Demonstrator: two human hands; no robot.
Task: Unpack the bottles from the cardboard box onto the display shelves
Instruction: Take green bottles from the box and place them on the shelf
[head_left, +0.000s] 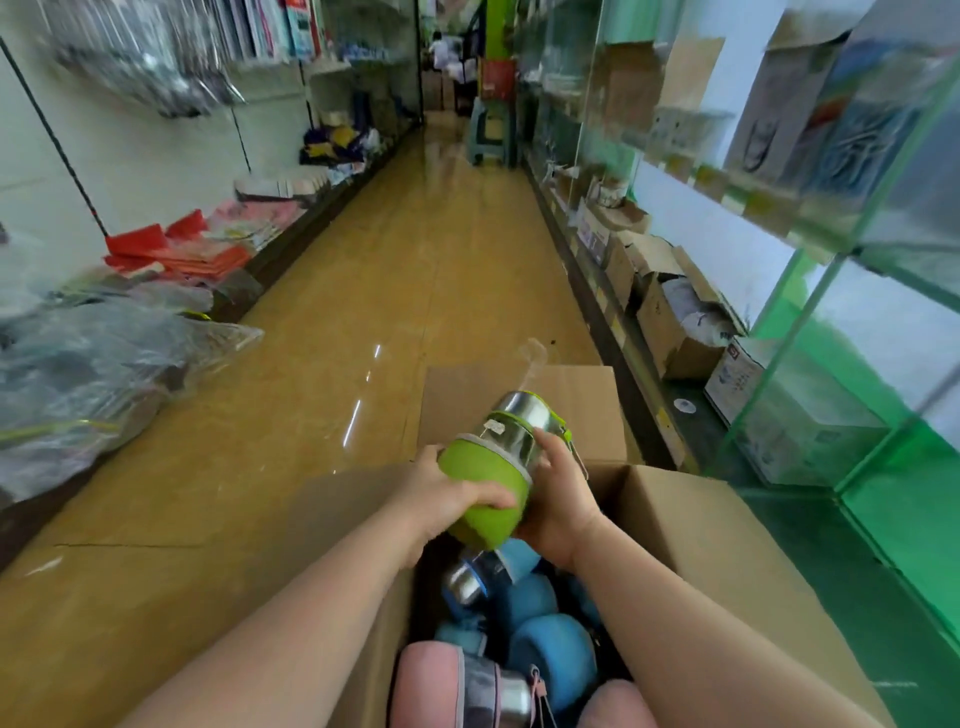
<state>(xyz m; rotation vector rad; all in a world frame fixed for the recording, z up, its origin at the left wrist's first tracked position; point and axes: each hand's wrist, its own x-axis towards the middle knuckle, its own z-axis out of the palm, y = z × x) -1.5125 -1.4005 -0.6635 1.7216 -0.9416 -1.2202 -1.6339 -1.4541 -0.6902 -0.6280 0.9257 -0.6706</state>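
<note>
So, both arms out ahead of you, over the open box.
Left hand (441, 493): yours, wrapped round the green lower half of the bottle, thumb lying across its top, fingers curled beneath.
Right hand (558, 499): cupped against the bottle's far side, fingertips on the steel band, palm behind the green part.
Green bottle (498, 467): held in the air above the cardboard box (691, 525), tilted, cap end pointing away from you and up. Lime sleeve below, shiny steel above, a small white tag on the steel, a lime strap at the cap.
Box contents: blue bottles (550, 654) and pink bottles (431, 686) lying jumbled inside, one showing a steel neck.
Display shelves (831, 218): glass, green-edged, on your right, holding boxed goods.
Floor (363, 291): glossy tan aisle.
</note>
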